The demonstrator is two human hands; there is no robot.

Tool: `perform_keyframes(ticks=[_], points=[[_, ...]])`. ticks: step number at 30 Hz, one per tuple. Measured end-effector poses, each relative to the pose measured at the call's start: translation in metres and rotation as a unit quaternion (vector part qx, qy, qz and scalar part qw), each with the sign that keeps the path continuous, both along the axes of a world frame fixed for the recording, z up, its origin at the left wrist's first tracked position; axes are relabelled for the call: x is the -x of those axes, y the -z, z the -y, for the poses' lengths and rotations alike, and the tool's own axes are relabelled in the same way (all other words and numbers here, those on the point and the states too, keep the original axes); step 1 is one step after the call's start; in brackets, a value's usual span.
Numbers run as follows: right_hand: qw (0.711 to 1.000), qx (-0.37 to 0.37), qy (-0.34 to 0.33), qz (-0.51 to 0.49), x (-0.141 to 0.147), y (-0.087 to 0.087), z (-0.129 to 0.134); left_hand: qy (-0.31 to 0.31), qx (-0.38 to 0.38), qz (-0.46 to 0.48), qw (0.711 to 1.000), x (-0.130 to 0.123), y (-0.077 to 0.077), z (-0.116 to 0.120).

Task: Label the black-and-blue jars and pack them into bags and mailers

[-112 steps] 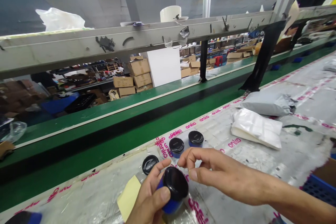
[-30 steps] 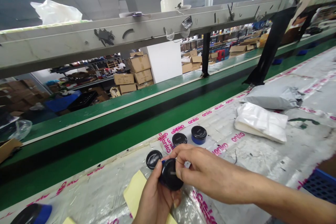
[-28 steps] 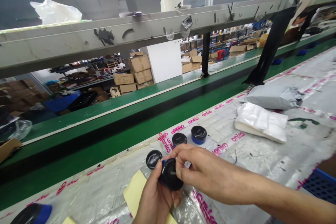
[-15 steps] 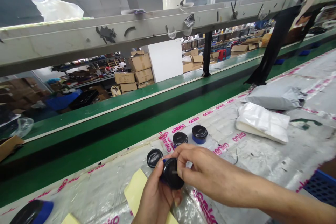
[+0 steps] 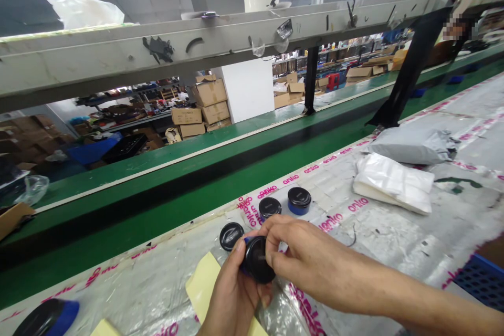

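Observation:
My left hand (image 5: 232, 289) is wrapped around a round black-and-blue container (image 5: 259, 261), its black lid tilted toward me. The fingers of my right hand (image 5: 295, 247) are pinched together at the lid's right edge; whether they grip the lid or something small there is hidden. Just behind my left thumb lies a round black lid or container (image 5: 231, 236). Beyond my right fingers stand two similar containers, one partly covered (image 5: 270, 207) and one with a blue base (image 5: 299, 200). Yellow paper (image 5: 202, 281) lies under my left hand.
Another black-and-blue container (image 5: 47, 317) sits at the lower left. White bags (image 5: 394, 182) and a grey packet (image 5: 415, 146) lie on the plastic-covered table to the right. A green conveyor (image 5: 189, 189) runs behind the table, under a grey beam (image 5: 220, 37). A blue crate (image 5: 480, 278) is at lower right.
Almost nothing differs: both hands keep the same hold on the container, and the whole view has shifted very slightly.

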State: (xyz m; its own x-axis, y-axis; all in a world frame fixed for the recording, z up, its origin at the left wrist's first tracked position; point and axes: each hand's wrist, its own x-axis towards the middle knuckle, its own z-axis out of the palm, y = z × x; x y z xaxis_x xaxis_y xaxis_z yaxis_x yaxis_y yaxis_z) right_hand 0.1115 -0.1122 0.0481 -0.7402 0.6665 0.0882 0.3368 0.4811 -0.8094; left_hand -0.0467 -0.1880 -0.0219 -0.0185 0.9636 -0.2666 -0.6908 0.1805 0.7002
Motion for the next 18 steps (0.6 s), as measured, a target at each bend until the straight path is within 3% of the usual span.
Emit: perform_keyframes(ticks=[18], points=[[1.0,0.001,0.01,0.008,0.0009,0.0024,-0.001,-0.002,0.01,-0.01,1.0,-0.0005,-0.0002,-0.0002]])
